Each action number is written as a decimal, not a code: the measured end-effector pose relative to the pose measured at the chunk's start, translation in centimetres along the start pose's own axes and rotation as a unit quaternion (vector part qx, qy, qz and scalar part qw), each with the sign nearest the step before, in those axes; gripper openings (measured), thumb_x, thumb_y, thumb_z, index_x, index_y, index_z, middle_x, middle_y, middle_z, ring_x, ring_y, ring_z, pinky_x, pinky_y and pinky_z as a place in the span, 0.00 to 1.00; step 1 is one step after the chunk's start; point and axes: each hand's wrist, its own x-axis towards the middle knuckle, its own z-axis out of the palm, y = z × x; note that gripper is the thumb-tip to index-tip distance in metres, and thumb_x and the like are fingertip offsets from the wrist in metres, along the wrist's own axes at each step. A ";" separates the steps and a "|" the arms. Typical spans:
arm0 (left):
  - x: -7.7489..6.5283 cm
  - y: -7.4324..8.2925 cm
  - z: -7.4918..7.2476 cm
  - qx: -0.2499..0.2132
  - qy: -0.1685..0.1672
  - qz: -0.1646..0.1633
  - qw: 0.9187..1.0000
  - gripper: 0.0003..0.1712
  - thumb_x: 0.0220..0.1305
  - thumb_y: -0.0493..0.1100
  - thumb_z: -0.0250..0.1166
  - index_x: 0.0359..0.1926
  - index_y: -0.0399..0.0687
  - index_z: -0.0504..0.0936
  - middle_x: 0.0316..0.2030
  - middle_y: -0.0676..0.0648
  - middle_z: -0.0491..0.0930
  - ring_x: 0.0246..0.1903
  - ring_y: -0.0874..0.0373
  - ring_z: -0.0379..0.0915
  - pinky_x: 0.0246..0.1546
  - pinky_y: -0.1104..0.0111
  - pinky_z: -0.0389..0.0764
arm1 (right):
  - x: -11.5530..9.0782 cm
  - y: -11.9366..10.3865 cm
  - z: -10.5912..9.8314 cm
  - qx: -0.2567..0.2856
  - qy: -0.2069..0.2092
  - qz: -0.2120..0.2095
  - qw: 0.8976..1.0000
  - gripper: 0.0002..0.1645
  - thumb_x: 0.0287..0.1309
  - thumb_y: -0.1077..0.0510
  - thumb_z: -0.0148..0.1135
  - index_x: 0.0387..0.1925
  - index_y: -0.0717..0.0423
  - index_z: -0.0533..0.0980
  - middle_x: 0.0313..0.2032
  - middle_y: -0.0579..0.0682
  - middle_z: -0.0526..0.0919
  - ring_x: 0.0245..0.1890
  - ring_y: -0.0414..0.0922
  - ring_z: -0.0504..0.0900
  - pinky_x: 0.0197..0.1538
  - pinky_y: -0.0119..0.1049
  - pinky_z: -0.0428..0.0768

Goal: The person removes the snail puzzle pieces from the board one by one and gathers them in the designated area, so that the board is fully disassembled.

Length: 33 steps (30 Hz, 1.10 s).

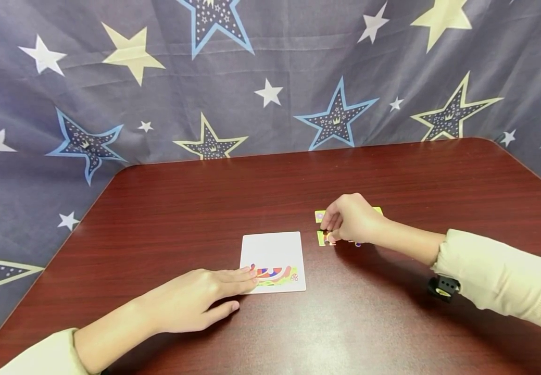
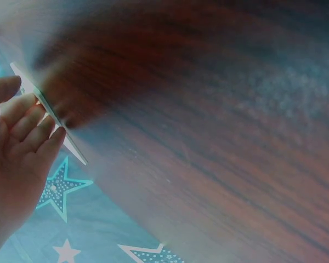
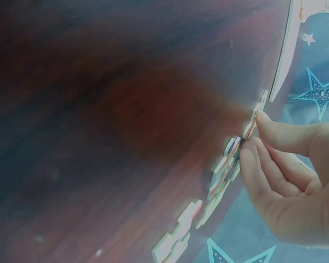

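A white square puzzle board (image 1: 272,250) lies on the table, with colourful joined pieces (image 1: 279,273) along its near edge. My left hand (image 1: 200,297) rests its straight fingers on the board's near left part, over some of those pieces; the left wrist view shows the fingers at the board's edge. To the right of the board, my right hand (image 1: 356,219) pinches a small yellow-green puzzle piece (image 1: 321,238) between thumb and fingertips, low at the tabletop. In the right wrist view the thumb lies against that piece (image 3: 253,121).
More loose puzzle pieces lie around the right hand: one (image 1: 319,215) just beyond the fingers, and several (image 3: 222,172) lined up in the right wrist view, partly hidden from the head view. The dark red wooden table (image 1: 204,203) ends at a star-patterned curtain (image 1: 279,62).
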 end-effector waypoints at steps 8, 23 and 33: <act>0.0 0.0 0.0 -0.002 -0.001 0.000 1.000 0.23 0.69 0.44 0.56 0.64 0.52 0.73 0.65 0.48 0.72 0.64 0.58 0.71 0.56 0.59 0.79 | 0.1 -0.8 -0.7 0.016 0.000 0.007 1.000 0.10 0.38 0.69 0.74 0.28 0.58 0.85 0.27 0.52 0.89 0.25 0.39 0.86 0.29 0.27 0.80; 0.1 -0.1 0.2 0.005 0.004 0.007 1.000 0.24 0.70 0.45 0.55 0.66 0.54 0.72 0.66 0.49 0.70 0.64 0.59 0.70 0.57 0.60 0.78 | -0.5 -5.1 3.0 0.018 -0.080 -0.110 0.991 0.09 0.41 0.65 0.76 0.28 0.56 0.83 0.27 0.46 0.87 0.28 0.36 0.82 0.36 0.24 0.80; 0.3 -0.1 0.0 0.009 0.007 0.004 1.000 0.23 0.69 0.45 0.57 0.63 0.54 0.75 0.64 0.50 0.73 0.63 0.60 0.72 0.56 0.60 0.79 | -0.4 -6.4 4.2 -0.002 -0.086 -0.125 0.988 0.11 0.36 0.64 0.79 0.26 0.56 0.84 0.27 0.45 0.86 0.28 0.35 0.79 0.34 0.21 0.77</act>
